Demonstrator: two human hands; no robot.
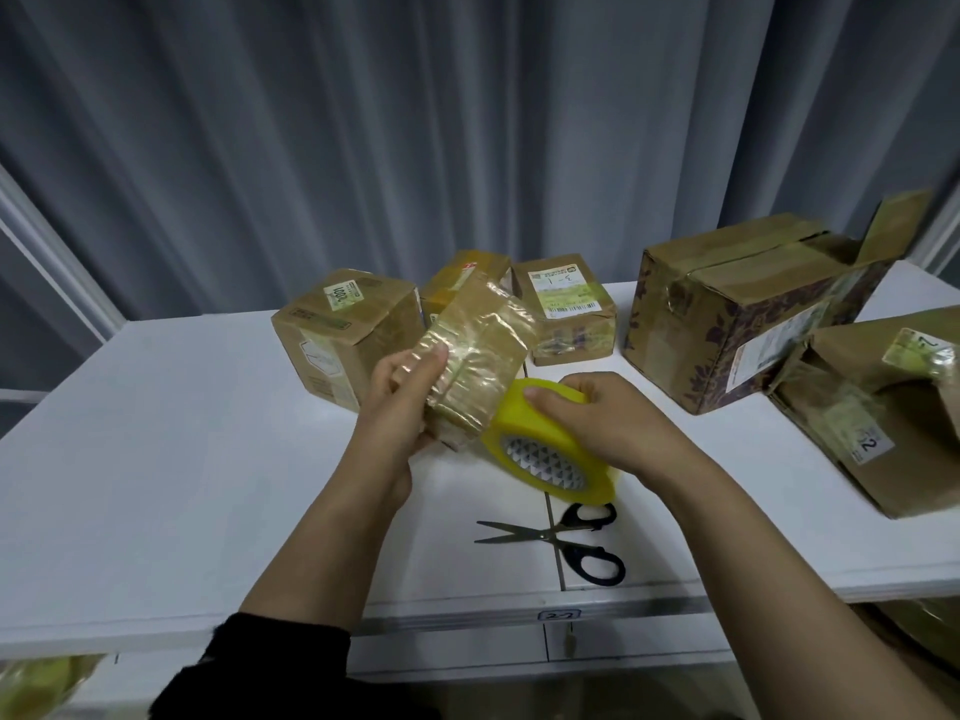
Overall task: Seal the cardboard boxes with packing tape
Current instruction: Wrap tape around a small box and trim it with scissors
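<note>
Head view: small brown cardboard box (480, 350), glossy with clear tape, held up off the white table (156, 459); its lower corner looks to touch the yellow roll of packing tape (540, 449)
Left hand (400, 392): wrapped round the box's near-left edge, thumb laid on the taped face
Right hand (597, 418): closed over the top of the roll, fingers across its outer band
Box handling: likely light and stiff at the edges; the taped skin looks slippery, so edges and corners are the safer hold
Roll handling: rigid, easy to grip; the sticky tail may cling
Nearby: black-handled steel scissors (561, 537) lying open on the table just below the roll; larger cardboard boxes (737, 309) behind and to the right
</note>
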